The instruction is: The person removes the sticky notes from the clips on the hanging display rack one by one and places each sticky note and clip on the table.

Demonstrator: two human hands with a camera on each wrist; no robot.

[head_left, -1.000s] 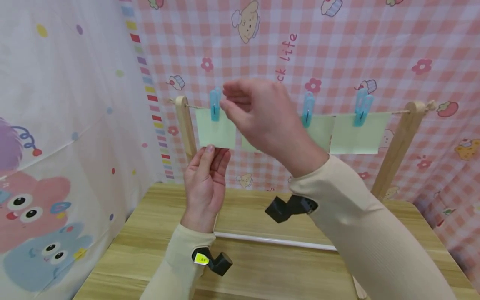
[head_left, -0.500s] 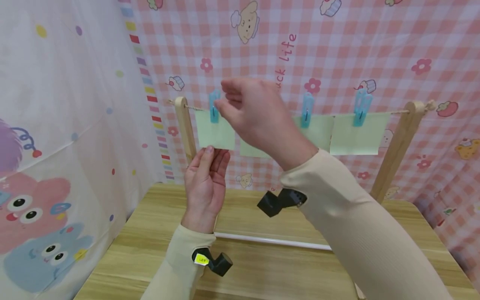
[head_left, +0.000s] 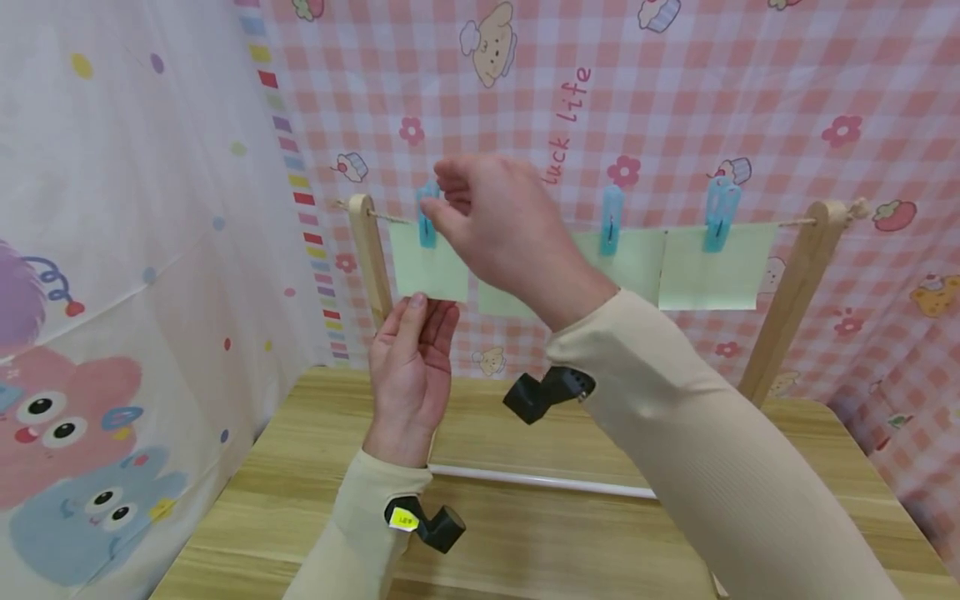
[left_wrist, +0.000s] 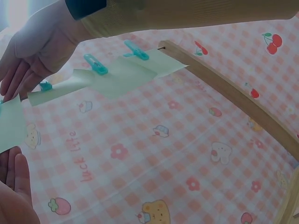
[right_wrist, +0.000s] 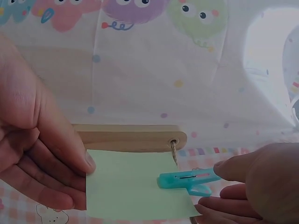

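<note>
My left hand pinches the lower edge of a pale green paper sheet, thumb in front and fingers behind. A light blue clothespin clips that sheet's top edge to the rope line. My right hand is beside this clothespin, its thumb tip overlapping the handle end in the right wrist view and its fingers loosely bent near the other handle. Farther right along the line hang more green sheets, with clothespins on them. The right hand and forearm hide part of the second sheet in the head view.
Wooden posts at both ends hold the rope above a wood-grain table. A white rod runs low across between the posts. Pink checked cloth hangs close behind, and a white printed cloth on the left.
My right hand has moved slightly left, its thumb now overlapping the left clothespin's handle. The left hand keeps its pinch on the sheet's lower edge.
</note>
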